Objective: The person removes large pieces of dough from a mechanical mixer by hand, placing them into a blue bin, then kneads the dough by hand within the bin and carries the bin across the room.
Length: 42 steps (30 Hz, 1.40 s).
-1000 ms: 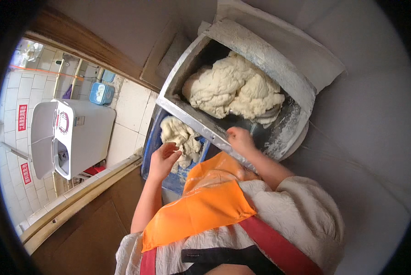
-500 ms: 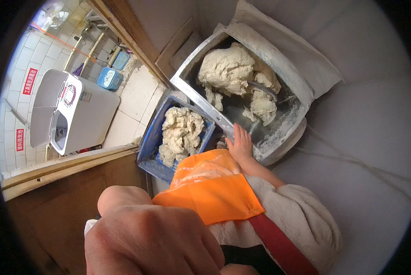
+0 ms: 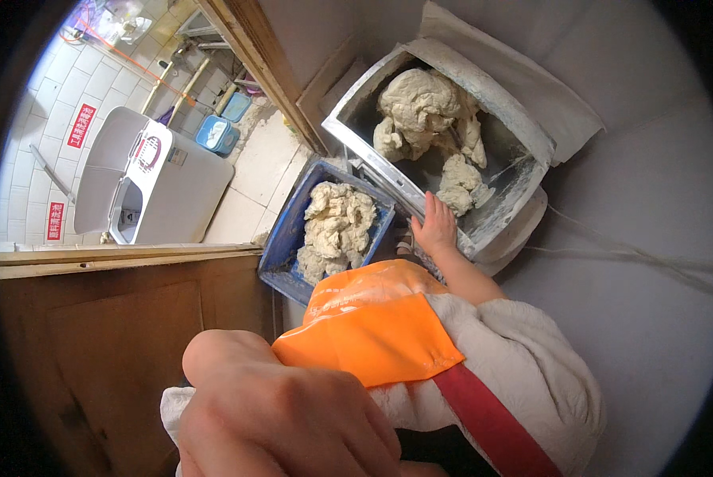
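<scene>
My right hand (image 3: 436, 229) rests with its fingers stretched out on the near metal rim of a mixer tub (image 3: 367, 163). Inside the tub sits a large lump of pale dough (image 3: 422, 107), with a smaller piece (image 3: 459, 184) beside it, close to my fingertips. Large and near, my left hand (image 3: 285, 405) is raised at the bottom with its fingers curled closed; whatever they hold is hidden. A bit of white cloth or cuff (image 3: 175, 409) shows beside it. Left of the mixer, a blue plastic crate (image 3: 281, 258) holds more rough dough (image 3: 337, 230).
An orange apron (image 3: 372, 334) covers my front. Brown wooden panelling (image 3: 126, 334) and a door frame (image 3: 265, 63) stand on the left. Beyond are a white lidded bin (image 3: 178, 187) and a small blue bucket (image 3: 217, 135) on tiles. A cord (image 3: 603, 253) runs off right of the mixer.
The dough in the mixer has turned and changed shape, and its dark metal hook shows less. The whole view has shifted slightly. My right hand stays on the rim; my left remains raised and closed.
</scene>
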Motion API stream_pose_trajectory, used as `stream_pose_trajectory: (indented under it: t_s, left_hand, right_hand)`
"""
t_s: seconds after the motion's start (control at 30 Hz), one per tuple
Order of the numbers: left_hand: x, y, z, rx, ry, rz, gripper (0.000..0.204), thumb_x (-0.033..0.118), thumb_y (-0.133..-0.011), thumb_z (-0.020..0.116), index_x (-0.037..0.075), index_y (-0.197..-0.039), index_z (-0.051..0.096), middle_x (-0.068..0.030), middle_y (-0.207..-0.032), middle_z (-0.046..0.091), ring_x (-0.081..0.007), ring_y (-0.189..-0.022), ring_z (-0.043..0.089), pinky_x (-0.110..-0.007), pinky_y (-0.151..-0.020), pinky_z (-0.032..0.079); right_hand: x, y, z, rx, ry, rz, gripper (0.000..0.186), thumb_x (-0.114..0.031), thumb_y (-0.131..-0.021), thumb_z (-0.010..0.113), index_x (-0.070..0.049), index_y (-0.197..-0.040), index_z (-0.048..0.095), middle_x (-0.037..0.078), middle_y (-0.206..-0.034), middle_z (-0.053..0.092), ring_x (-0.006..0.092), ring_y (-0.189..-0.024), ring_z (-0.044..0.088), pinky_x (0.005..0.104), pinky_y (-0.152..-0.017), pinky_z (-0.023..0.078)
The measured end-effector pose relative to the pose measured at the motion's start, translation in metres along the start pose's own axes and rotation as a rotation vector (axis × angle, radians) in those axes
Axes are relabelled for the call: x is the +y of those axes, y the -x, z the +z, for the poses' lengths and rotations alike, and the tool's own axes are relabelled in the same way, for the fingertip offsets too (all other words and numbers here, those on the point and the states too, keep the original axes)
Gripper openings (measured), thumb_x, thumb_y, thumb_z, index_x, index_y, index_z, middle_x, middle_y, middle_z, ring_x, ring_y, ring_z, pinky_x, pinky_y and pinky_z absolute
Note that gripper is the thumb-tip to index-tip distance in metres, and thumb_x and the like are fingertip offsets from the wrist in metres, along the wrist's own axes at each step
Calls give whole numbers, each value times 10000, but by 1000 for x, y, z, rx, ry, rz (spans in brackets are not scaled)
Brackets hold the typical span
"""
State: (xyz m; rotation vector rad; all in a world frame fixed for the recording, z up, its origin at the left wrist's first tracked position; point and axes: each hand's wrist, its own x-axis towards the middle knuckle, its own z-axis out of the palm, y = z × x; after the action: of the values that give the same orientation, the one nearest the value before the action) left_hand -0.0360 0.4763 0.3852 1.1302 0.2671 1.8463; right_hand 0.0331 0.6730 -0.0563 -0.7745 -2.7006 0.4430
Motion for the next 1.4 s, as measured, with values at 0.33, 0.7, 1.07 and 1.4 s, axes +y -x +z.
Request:
stream_pose_trajectory:
  t_s: [0.33, 0.7, 1.07, 1.4]
  left_hand:
    - [7, 20, -32, -166, 44, -5, 444, 425, -971, 461, 10, -952, 617, -126, -610, 603, -182, -427, 533, -292, -366, 379]
    - [-82, 28, -209, 832, -189, -660, 407, 346, -994, 438, -18, -1157, 521, -62, -824, 587, -154, -676, 549, -260, -587, 448]
    - [-256, 16, -385, 1159, -64, -1178, 536, 292, -914, 622, 38, -1329, 397, -108, -1246, 550, -298, -1155, 557, -440, -952, 467]
    - [-255, 16, -415, 1161, -30, -1088, 400, 271, -927, 586, 45, -1244, 496, -118, -1191, 610, -262, -1081, 607, -390, -912, 479]
  right_hand:
    - [0, -1, -5, -95, -18, 15, 688, -319, -832, 596, 15, -1380, 348, 175, -1321, 473, 335, -1184, 463, 435, -1024, 356]
    - [105, -55, 3, -207, -409, 679, 436, -285, -754, 712, -17, -1088, 632, 153, -911, 683, 310, -852, 658, 380, -756, 514]
    - [154, -169, 40, -630, 213, 380, 751, -296, -605, 818, -203, -1281, 503, 155, -1306, 473, 427, -1230, 418, 530, -1044, 297]
    - [208, -199, 16, -181, -106, 512, 300, -46, -659, 685, -112, -950, 662, 97, -1094, 540, 358, -949, 579, 466, -763, 479]
